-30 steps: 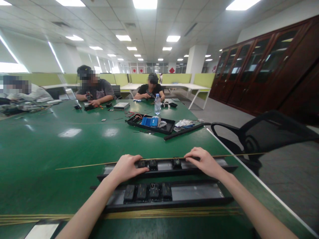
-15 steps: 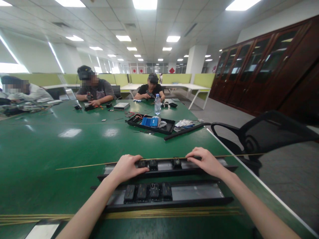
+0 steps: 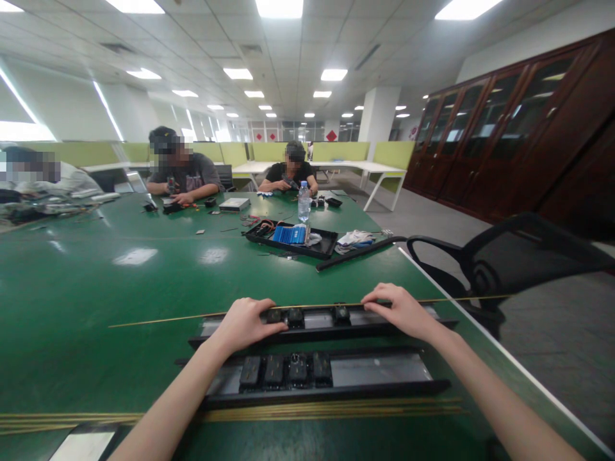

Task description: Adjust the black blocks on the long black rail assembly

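A thin brass-coloured rod [image 3: 168, 320] runs along the far wall of the farther black channel rail [image 3: 312, 334]. My left hand [image 3: 245, 325] is closed over that wall and the rod near the rail's left part, its thumb beside black blocks [image 3: 295, 317]; its far fingers are hidden. Toward the right, my right hand [image 3: 401, 310] pinches at the rod and the rail's far edge, fingertips partly hidden. Another black block [image 3: 341, 314] sits in the rail between my hands. Closer to me lies a second rail [image 3: 379, 371] holding several black blocks [image 3: 298, 370].
Several more brass-coloured rods [image 3: 331, 410] lie along the near side of the green table [image 3: 158, 282]. Beyond the rails are a black tray [image 3: 327, 242], a water bottle [image 3: 303, 203], gloves [image 3: 354, 241] and a black strip [image 3: 355, 253]. Co-workers sit across; an office chair [image 3: 519, 250] stands right.
My right hand has shifted slightly to the right along the rod. My left hand and both rails stay almost in place.
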Demonstrator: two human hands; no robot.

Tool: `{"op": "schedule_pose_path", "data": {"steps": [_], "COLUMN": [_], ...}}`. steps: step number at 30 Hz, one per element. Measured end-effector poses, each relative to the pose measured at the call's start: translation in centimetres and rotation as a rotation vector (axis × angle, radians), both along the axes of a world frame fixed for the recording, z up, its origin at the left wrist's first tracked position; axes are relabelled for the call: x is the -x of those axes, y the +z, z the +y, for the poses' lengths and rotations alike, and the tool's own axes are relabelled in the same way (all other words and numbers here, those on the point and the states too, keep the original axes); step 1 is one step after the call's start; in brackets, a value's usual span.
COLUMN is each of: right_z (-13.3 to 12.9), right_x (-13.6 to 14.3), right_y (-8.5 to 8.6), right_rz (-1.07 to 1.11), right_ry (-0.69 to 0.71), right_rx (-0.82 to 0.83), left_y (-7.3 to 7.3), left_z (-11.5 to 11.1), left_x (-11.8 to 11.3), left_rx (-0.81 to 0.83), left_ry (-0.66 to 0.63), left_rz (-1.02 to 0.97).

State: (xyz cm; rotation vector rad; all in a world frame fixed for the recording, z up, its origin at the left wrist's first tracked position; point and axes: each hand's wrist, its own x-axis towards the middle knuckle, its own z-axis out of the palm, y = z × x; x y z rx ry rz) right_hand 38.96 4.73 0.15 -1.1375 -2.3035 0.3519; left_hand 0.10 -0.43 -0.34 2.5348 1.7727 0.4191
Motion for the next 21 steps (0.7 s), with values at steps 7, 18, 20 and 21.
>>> {"op": "schedule_pose_path", "data": {"steps": [7,18,20,21], "right_z": [0.06,0.07,0.12,0.14], "right_x": [-0.36,-0.85,-0.95,-1.03], "right_y": [0.44,0.86,0.93,0.97], "right_rz": [-0.006,-0.011,-0.016,-0.017], "right_ry": [-0.003,-0.031,-0.033,-0.038], "right_rx": [0.028,0.098,0.119,0.126], "left_y": [-0.08,-0.24,-0.36,-0.41], "left_z": [0.00,0.05,0.14,0.17], "left_x": [0.09,0.06,0.15,0.19], "left_rx": [0.007,0.008,0.007,0.006], "left_ry": [-0.004,-0.026,-0.023,-0.023], "left_rz": [-0.014,-0.029,-0.020,-0.019]}}
